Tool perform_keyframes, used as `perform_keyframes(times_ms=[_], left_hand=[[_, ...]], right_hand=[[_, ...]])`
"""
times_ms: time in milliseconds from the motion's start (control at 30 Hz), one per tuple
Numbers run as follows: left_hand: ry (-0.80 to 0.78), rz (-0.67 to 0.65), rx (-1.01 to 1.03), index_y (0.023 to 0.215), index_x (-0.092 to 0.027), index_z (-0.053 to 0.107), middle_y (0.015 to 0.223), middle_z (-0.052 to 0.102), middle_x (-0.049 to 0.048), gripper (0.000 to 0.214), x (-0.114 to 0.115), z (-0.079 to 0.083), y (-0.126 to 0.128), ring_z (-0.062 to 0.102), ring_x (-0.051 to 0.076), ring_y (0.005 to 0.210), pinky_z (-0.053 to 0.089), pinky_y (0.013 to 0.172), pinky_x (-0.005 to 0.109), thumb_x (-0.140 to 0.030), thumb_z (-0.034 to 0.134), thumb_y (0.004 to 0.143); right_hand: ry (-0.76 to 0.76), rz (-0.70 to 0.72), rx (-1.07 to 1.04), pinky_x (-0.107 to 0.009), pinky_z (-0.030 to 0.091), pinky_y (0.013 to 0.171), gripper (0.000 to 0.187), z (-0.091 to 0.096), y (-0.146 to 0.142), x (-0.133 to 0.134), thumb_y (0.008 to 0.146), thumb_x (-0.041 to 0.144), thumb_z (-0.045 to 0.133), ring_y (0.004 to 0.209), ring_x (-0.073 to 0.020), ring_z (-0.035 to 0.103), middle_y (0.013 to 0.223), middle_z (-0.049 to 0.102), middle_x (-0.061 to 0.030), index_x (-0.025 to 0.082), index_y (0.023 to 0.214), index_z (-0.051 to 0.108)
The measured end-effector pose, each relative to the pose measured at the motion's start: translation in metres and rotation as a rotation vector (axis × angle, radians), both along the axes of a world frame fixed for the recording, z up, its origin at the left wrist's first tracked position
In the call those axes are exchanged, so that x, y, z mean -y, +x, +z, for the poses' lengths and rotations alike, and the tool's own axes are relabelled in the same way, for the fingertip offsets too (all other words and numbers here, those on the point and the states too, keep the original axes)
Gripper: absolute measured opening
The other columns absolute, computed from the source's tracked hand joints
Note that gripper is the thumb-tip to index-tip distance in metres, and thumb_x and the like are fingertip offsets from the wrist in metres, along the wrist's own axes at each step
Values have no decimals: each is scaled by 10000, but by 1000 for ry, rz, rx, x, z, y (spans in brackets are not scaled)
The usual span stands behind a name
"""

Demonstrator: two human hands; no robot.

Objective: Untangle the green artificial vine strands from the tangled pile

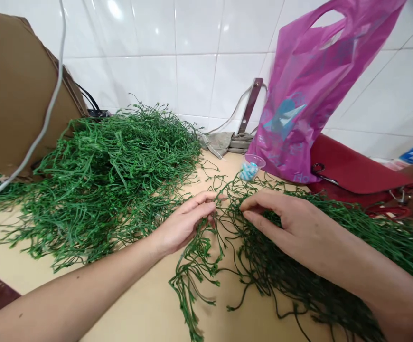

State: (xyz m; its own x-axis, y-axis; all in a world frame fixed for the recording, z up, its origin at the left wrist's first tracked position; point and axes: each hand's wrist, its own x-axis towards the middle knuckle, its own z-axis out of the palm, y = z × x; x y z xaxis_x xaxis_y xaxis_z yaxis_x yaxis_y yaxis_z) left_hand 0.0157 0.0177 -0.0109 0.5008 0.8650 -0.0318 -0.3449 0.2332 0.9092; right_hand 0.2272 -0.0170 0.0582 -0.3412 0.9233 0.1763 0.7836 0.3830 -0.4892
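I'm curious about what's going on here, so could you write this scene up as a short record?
Left hand: fingers among green vine strands
Right hand: resting on the same strands, fingers curled
Beside the hands: larger heap of green vines; clear plastic cup holding blue pieces
Behind: pink plastic carrier bag; red bag; white tiled wall
Far left: brown cardboard sheet

This looks like a makeshift handicraft workspace (home or small workshop, the view can't settle which), with white glazed wall tiles point(192, 80) behind a cream tabletop point(138, 308) heaped with artificial green vine strands point(110, 166), propped cardboard point(14, 90) and a pink plastic carrier bag point(309, 90).
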Motion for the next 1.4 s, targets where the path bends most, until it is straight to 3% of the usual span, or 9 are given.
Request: perform_keyframes(times_ms=[167, 367, 567, 633, 833, 1067, 1167, 1400], left_hand=[[148, -4, -27, 1042, -206, 589, 852, 535, -23, 217, 1, -4, 0, 523, 118, 775, 420, 747, 256, -233, 694, 854], [229, -51, -71, 1047, -200, 485, 830, 554, -29, 339, 2, -4, 1, 578, 108, 761, 428, 718, 252, -351, 723, 859], [190, 1, -132, 1096, -200, 485, 829, 568, -44, 409, -2, -2, 1, 576, 85, 690, 432, 664, 238, -340, 753, 821], [181, -1, -129, 1089, -189, 504, 814, 582, -40, 401, -2, -1, 1, 582, 90, 693, 434, 668, 240, -331, 759, 815], [114, 10, -117, 973, -148, 615, 726, 566, -33, 323, -4, -1, -1, 506, 84, 629, 368, 587, 228, -384, 761, 808], [119, 53, -217, 900, -140, 652, 761, 617, -6, 390, -4, 2, 0, 504, 95, 656, 360, 602, 225, -460, 807, 741], [132, 72, -263, 829, -139, 641, 706, 592, -15, 415, -4, 1, 0, 489, 92, 621, 367, 595, 224, -524, 775, 754], [146, 79, -278, 757, -133, 637, 639, 537, -30, 448, -5, 0, -1, 439, 84, 582, 338, 561, 219, -565, 754, 753]], right_hand=[[1, -61, -250, -362, 488, 862, 245, -17, -20, -5, 897, 407, 578, 965, -226, 640, 1034, 714, -49, 229, 1028, 683], [-100, -42, -527, -286, 488, 668, 132, -39, -34, -12, 855, 309, 581, 701, -161, 614, 772, 689, 1, 223, 838, 680], [36, -181, -417, -278, 412, 581, 39, -35, -32, -10, 751, 201, 575, 675, -152, 550, 887, 696, -23, 224, 728, 553], [5, -162, -412, -270, 386, 558, 94, -35, -31, -10, 750, 186, 567, 675, -150, 531, 842, 663, -14, 228, 701, 498], [-67, -95, -452, -264, 392, 588, 58, -40, -23, -15, 818, 219, 561, 690, -149, 504, 720, 525, 24, 226, 773, 527], [-325, 58, -501, -284, 470, 713, 122, -36, -21, -16, 870, 299, 583, 772, -165, 595, 800, 662, -2, 209, 834, 657], [-422, 30, -561, -286, 476, 689, 160, -36, -22, -17, 837, 342, 620, 707, -155, 583, 732, 645, 5, 190, 828, 670], [-405, -71, -574, -290, 472, 669, 215, -38, -22, -17, 810, 406, 647, 701, -159, 551, 741, 629, -4, 193, 830, 674]])
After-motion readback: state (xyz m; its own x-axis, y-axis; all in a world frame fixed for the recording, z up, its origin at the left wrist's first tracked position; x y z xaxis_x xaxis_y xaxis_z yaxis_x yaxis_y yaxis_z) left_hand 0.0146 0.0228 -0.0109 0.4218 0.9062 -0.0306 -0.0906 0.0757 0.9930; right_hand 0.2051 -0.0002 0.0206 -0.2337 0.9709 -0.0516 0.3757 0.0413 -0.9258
